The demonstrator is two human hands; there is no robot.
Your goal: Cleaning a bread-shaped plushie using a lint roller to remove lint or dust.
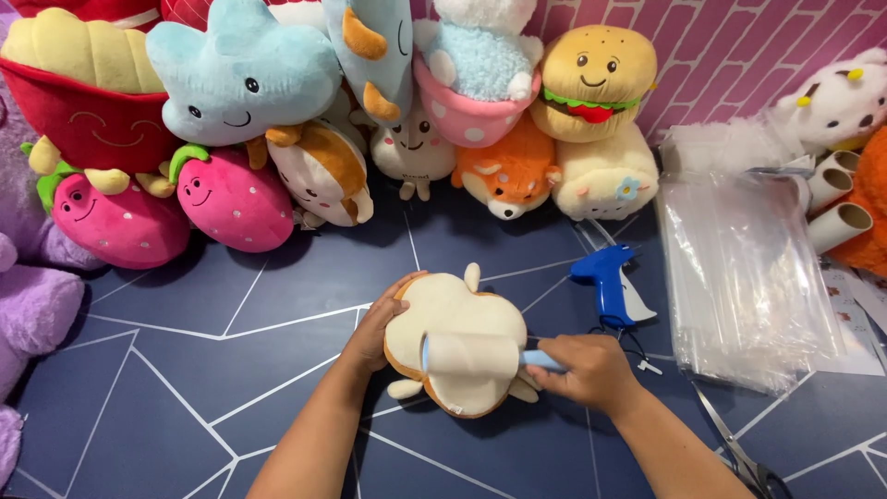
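Left of the left hand (374, 328) the dark blue floor (185, 370) lies open up to the purple plush (32, 305). Beyond both hands a bare strip runs before the row of plush toys (323, 171). Just past the right hand (591, 370) the blue glue gun (605, 282) blocks; further right lie the plastic bags (748, 268) and the scissors (739, 457).

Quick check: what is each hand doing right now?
Left hand: fingers curled on the edge of the cream, bread-shaped plush toy.
Right hand: closed on the light-blue-handled lint roller.
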